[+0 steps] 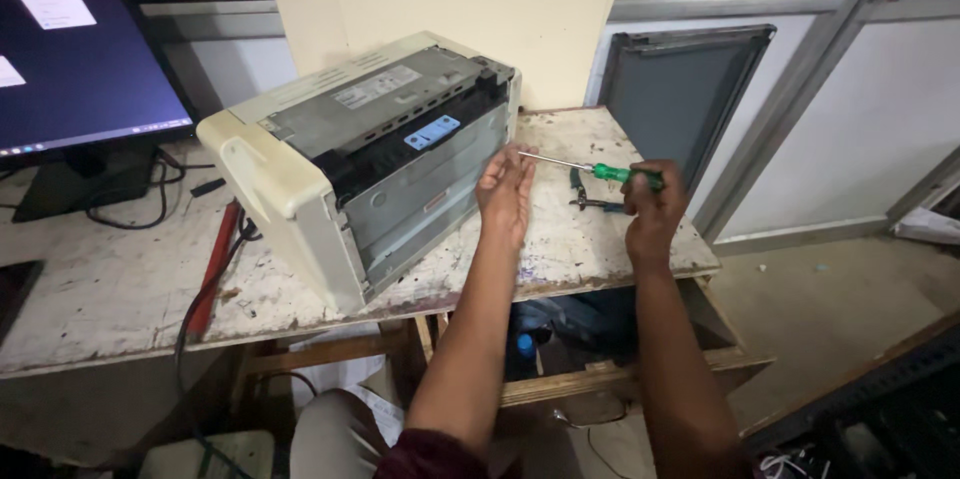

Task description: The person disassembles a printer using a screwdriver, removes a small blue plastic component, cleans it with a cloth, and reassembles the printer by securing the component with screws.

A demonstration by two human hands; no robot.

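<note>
Printer [370, 154] tipped onto one side on the table [110, 289], open underside turned toward the person, presumably to expose the metal plate and its screws. Left hand [505, 194] laid flat against the printer's exposed face near the right edge, fingers together and extended, seemingly bracing the body and steadying the tool tip. Screwdriver [590, 169] held level to the right of the printer, tip meeting the left fingertips at the printer's edge. Right hand [655, 209] wrapped in a fist round the green handle, fingers pressed tight for turning force. Pliers [590, 201] lying just right of the printer, under the shaft. Monitor [80, 59] standing left of the printer.
</note>
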